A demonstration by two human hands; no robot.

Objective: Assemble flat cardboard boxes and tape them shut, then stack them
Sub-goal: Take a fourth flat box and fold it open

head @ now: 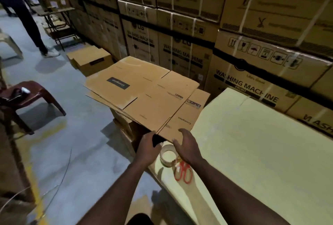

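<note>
From the head camera, a stack of flat Crompton boxes point(144, 91) lay unfolded on a support mostly hidden beneath it, straight ahead of the person and just left of a pale cream work surface point(252, 143). The left hand point(147, 148) was at the near corner of the top flat box point(173, 122), its fingers curled over that edge with the tips out of sight below the cardboard, so it gripped the sheet there. The right hand point(187, 145) was spread wide just beside it, fingers straight and thumb raised over the same near edge, holding nothing; whether it touched the cardboard could not be told. Between the two wrists a roll of clear tape point(168, 155) lay flat on the cream surface, with red-handled scissors point(183, 172) just behind it, nearer the person. Stacked washing machine cartons point(180, 57) walled the far side. An assembled brown box point(91, 58) sat on the floor beyond the stack, a maroon plastic chair point(34, 95) stood at the left, and another person point(27, 17) stood far back on the left.
</note>
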